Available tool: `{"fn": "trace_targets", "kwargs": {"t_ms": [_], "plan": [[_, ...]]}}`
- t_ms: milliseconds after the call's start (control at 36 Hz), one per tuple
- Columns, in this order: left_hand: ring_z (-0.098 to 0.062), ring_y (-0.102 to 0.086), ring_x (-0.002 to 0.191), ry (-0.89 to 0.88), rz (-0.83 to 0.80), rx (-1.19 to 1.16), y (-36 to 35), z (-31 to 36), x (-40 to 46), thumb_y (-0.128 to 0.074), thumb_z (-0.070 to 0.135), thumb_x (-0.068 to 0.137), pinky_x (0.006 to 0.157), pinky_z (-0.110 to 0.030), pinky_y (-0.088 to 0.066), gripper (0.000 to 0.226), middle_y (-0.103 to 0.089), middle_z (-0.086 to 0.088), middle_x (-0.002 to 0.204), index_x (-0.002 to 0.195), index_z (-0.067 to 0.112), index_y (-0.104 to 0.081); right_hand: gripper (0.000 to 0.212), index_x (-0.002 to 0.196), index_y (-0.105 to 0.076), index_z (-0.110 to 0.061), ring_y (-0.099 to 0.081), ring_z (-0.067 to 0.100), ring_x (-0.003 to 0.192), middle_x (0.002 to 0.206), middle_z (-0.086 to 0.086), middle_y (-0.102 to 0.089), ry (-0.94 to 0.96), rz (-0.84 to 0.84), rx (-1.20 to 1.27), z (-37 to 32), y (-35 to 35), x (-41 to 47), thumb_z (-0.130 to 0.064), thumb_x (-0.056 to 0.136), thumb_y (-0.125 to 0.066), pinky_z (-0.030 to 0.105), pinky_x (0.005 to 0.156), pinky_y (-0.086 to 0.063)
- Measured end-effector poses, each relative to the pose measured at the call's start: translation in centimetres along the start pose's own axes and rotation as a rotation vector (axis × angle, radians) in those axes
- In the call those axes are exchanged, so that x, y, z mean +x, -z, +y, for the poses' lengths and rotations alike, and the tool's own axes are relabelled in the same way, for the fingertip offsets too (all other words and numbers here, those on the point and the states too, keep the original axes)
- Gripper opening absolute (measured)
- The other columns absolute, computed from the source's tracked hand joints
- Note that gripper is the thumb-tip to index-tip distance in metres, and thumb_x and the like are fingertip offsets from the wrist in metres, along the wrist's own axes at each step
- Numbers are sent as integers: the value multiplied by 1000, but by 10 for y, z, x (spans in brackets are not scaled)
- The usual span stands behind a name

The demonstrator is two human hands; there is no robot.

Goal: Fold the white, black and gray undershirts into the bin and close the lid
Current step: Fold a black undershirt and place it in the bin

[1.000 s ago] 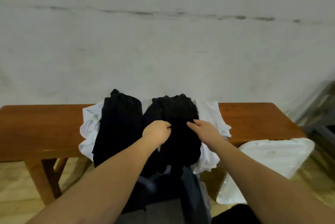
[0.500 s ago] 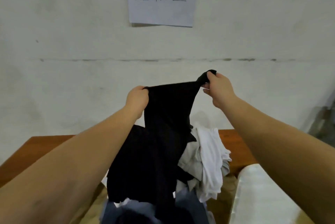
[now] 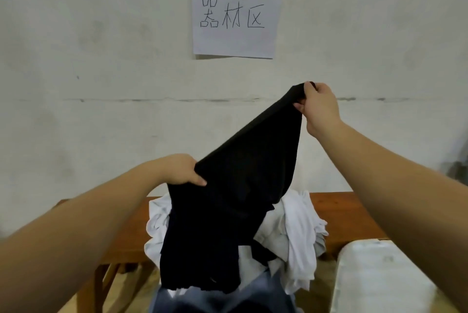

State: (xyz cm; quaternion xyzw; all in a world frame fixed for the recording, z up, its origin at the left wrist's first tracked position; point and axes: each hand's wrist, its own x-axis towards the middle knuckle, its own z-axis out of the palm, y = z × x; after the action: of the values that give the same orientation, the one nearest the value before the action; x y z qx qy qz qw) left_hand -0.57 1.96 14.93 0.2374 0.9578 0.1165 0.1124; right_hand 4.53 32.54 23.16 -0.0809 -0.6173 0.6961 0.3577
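Lowered left hand [image 3: 181, 169] tilts black undershirt [image 3: 228, 211] up-right.

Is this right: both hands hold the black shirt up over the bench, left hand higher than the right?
Not quite. The head view shows the right hand higher, gripping the top end of the black shirt, while the left hand grips it lower down. The rest holds: both hands hold it up over the bench.

- Reddish-brown wooden table [image 3: 339, 208], long and narrow, standing against a pale wall; its legs show at lower left.
- Crumpled white cotton undershirts [image 3: 298, 234], heaped on the table's middle and spilling over its near edge.
- Pale wood-patterned floor [image 3: 141, 290] beneath the table.
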Motion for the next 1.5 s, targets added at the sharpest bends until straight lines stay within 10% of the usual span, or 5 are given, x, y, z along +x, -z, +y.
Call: {"fn": "trace_targets", "kwargs": {"t_ms": [194, 389, 528, 972, 1500], "plan": [[-24, -70, 104, 11, -141, -928, -1, 19, -33, -66, 30, 92, 94, -33, -52, 34, -75, -10, 108, 111, 3, -70, 22, 117, -56, -20, -63, 15, 94, 111, -1, -59, -20, -165, -253, 17, -16, -17, -32, 100, -48, 30, 86, -56], [-21, -72, 88, -131, 254, -1616, 42, 60, -41, -61, 40, 95, 84, -37, -57, 31, -75, -5, 89, 99, 9, -65, 5, 98, -56, -23, -57, 6, 86, 107, 1, -59, 277, -221, -465, 26, -49, -90, -27, 97, -53, 19, 77, -42], [-18, -72, 79, -146, 356, -1690, 54, 74, -47, -55, 47, 97, 71, -32, -58, 38, -74, -2, 85, 99, 11, -65, 22, 85, -52, -22, -52, 4, 67, 78, -5, -55, 271, -373, -327, 24, -50, -165, -39, 98, -54, 17, 64, -43], [-14, -49, 32, 20, 554, -1902, 44, 79, -65, -47, 21, 104, 43, -25, -50, 21, -44, -5, 71, 90, 6, -45, 46, 121, -59, -25, -62, -1, 91, 109, -15, -65, -9, -615, -515, 44, -68, -177, -51, 85, -67, 21, 75, -49], [-22, -68, 86, 97, 671, -1820, 40, 29, -69, -46, 29, 105, 53, -33, -59, 41, -54, -10, 131, 141, 10, -40, 15, 88, -65, -6, -54, 21, 68, 76, 7, -58, -347, -676, -771, 119, -32, -151, -13, 84, -52, 30, 64, -42]]}}
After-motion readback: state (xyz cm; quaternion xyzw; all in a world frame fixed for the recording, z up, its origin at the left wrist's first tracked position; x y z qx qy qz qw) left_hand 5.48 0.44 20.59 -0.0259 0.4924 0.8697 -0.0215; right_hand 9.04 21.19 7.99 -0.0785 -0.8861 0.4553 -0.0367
